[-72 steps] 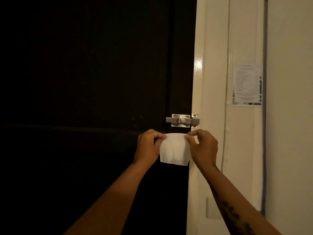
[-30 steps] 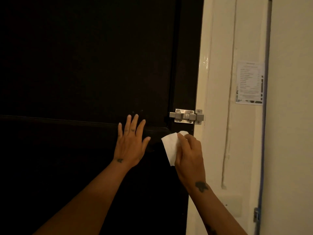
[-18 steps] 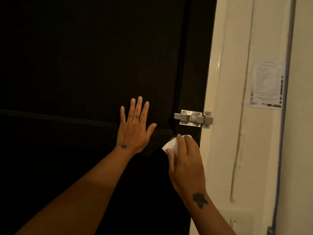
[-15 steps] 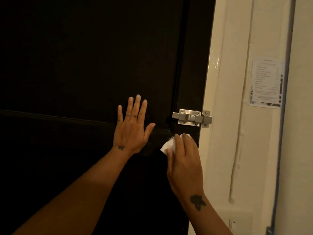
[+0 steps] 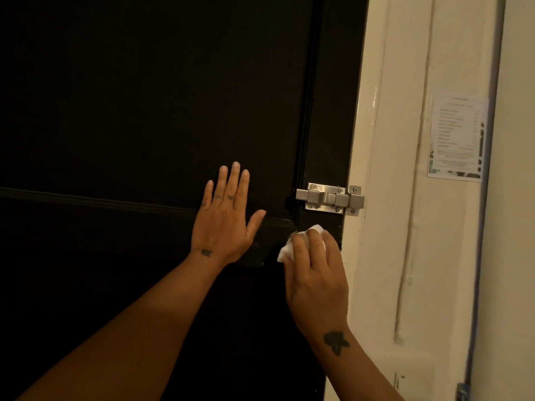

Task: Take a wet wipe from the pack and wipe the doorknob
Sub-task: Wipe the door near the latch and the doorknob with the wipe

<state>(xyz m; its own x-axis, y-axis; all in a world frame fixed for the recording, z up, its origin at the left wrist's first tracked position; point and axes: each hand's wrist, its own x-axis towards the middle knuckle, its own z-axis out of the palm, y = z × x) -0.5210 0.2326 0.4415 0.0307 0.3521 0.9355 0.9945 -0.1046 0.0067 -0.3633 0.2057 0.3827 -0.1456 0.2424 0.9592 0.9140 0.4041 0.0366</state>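
Note:
My right hand (image 5: 317,273) presses a white wet wipe (image 5: 285,251) against the dark door (image 5: 144,96), just below the silver slide bolt (image 5: 330,199). Only the wipe's upper and left edges show past my fingers. The doorknob itself is hidden under the wipe and my hand, so I cannot make it out. My left hand (image 5: 224,218) lies flat on the door to the left, fingers spread, holding nothing. The wipe pack is out of view.
A cream door frame (image 5: 376,169) runs down the right of the door. A printed paper notice (image 5: 456,137) is stuck on the cream wall beyond it. A thin pipe or cable (image 5: 414,198) runs vertically along the frame.
Earlier both hands held the wipe spread between them. My left hand let go and went flat on the door. My right hand bunched the wipe and pressed it on the door under the bolt.

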